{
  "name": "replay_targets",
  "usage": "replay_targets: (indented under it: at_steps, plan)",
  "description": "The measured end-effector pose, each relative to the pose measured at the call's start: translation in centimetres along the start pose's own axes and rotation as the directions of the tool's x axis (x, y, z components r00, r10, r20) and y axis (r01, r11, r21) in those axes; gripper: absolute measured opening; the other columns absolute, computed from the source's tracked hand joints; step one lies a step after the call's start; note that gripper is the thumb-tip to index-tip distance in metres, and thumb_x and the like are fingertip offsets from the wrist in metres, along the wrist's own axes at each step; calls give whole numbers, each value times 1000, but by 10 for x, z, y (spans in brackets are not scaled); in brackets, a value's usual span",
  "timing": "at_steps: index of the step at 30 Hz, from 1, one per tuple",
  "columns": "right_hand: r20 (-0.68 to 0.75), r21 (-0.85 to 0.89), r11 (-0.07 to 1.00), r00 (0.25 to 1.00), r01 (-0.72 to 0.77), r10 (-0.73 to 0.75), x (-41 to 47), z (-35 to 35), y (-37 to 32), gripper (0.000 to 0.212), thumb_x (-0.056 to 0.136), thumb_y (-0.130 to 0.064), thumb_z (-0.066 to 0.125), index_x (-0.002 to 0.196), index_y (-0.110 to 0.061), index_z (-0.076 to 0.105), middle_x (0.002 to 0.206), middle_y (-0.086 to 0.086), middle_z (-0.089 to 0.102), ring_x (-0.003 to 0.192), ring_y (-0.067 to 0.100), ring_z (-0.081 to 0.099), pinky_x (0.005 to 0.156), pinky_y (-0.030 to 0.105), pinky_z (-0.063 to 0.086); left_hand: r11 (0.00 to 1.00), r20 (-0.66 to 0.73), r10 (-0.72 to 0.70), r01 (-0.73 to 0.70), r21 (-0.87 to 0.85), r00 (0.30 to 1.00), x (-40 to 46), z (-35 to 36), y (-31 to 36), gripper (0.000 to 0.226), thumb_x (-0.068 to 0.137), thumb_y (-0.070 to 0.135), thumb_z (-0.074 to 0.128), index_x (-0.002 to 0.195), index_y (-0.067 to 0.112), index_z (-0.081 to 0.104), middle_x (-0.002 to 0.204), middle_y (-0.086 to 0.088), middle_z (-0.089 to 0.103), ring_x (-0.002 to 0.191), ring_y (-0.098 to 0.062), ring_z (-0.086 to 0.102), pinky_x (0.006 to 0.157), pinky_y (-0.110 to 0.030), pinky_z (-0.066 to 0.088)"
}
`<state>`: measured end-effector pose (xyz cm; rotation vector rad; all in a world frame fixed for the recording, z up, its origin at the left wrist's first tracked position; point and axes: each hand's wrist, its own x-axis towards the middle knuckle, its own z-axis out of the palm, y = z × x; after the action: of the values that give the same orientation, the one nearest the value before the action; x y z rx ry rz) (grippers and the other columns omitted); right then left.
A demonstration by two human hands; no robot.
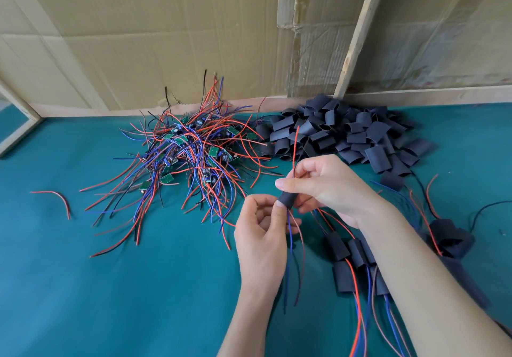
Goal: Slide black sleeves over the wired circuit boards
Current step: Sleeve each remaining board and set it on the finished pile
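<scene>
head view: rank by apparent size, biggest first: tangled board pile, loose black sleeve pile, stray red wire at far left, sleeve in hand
1-2. Tangled board pile and loose black sleeve pile: similar spread, too close to rank.
3. Stray red wire.
4. Sleeve in hand, partly hidden by the fingers of the left hand and right hand.

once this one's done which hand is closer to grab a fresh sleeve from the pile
Right, probably. The right hand is nearest the sleeve pile, just beyond its fingers. The left hand sits lower, nearer the board pile, pinching the sleeve and wires.
</scene>
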<state>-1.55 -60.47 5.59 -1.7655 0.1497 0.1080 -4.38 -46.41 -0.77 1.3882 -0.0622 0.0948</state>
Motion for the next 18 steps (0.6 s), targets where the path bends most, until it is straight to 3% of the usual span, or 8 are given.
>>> replay_targets:
  at_steps: [4,8,13,16,18]
  plan:
    - [32,-37,999,999,-29,31,0,3,2,30,86,-25,83,74,-7,62,74,16,73,62,27,69,57,32,57,999,17,15,-16,45,1000,-2,0,0,12,103,10,56,91,11,56,70,-13,68,62,-31,68,58,-32,56]
    - [49,-103,994,998,-27,32,-1,3,1,35,86,-30,83,79,-5,60,75,18,70,61,26,65,56,34,55,993,15,30,-32,116,999,-3,2,1,15,103,14,56,89,16,56,67,-11,66,52,-19,60,52,-25,50]
    - [116,-152,988,992,-26,44,-3,4,0,45,88,-34,81,93,5,60,69,8,70,58,19,61,55,31,52,986,29,38,-42,164,999,-5,4,3,21,100,15,60,82,27,57,68,-2,67,53,-16,62,52,-30,51]
    - [155,-221,975,987,-17,52,-5,-6,-3,38,90,-35,78,80,-3,60,66,6,68,56,19,60,54,30,49,991,74,40,-49,125,996,-5,3,7,10,89,20,59,82,26,61,71,1,67,58,-15,59,55,-27,49]
    - [259,-310,950,959,-30,114,-8,-16,-6,38,93,-39,74,75,-8,63,69,8,71,56,20,63,52,27,49,997,56,37,-40,59,998,-4,1,7,14,81,21,50,85,20,64,73,-3,64,62,-19,57,57,-30,49]
